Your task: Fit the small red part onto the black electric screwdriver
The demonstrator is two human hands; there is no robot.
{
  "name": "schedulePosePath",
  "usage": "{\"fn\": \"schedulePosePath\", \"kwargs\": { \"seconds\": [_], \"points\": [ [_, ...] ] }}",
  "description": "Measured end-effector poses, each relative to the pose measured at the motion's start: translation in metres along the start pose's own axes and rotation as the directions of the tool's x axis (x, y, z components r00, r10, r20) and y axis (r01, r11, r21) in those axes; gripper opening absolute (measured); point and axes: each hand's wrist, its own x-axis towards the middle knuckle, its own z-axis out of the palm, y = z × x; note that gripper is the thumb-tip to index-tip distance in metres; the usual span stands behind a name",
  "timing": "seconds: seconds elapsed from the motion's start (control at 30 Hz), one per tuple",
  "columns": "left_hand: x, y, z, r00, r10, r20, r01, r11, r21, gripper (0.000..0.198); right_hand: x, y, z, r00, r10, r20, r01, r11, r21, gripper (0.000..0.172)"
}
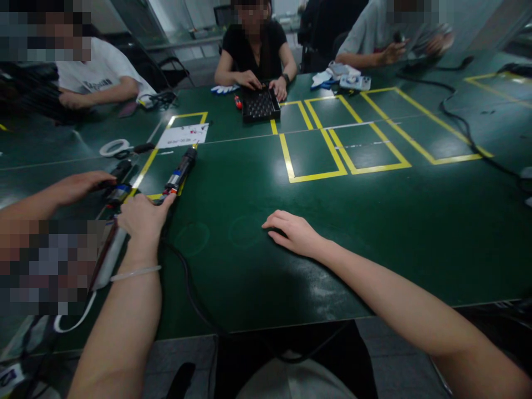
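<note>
Grn table [249, 172]; L hand [143, 216] on blk tool [181, 172].

Dim light, glare on tabletop [353, 205], blurred edges

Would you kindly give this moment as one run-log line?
left hand: at dark tool, grip unclear | right hand: at green table, nothing visibly held | white sheet: beyond tool

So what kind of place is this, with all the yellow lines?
Probably a workroom or workshop. The big green table is marked with yellow tape rectangles, a black tray sits across it, and what looks like an electric screwdriver lies at the left hand.
</note>
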Motion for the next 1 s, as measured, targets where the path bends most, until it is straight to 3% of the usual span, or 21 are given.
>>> {"fn": "schedulePosePath", "kwargs": {
  "seconds": [0.13,0.33,0.5,1.0],
  "points": [
    [0.003,0.002,0.007,0.999,-0.017,-0.037,0.015,0.999,-0.045,0.056,0.000,0.002,-0.001,1.000,0.002,-0.002,-0.002,1.000,0.011,0.018],
    [0.022,-0.037,0.038,0.952,-0.124,-0.279,0.135,0.991,0.023,0.044,-0.001,0.005,-0.002,1.000,0.022,-0.021,-0.021,0.999,0.043,0.016],
    [0.030,-0.050,0.052,0.935,-0.095,-0.341,0.115,0.993,0.039,0.041,-0.001,0.006,-0.003,0.999,0.028,-0.029,-0.026,0.998,0.062,0.016],
    [0.030,-0.048,0.052,0.950,-0.049,-0.309,0.077,0.994,0.079,0.043,0.000,0.006,-0.003,0.999,0.026,-0.029,-0.025,0.999,0.043,0.015]
  ]
}}
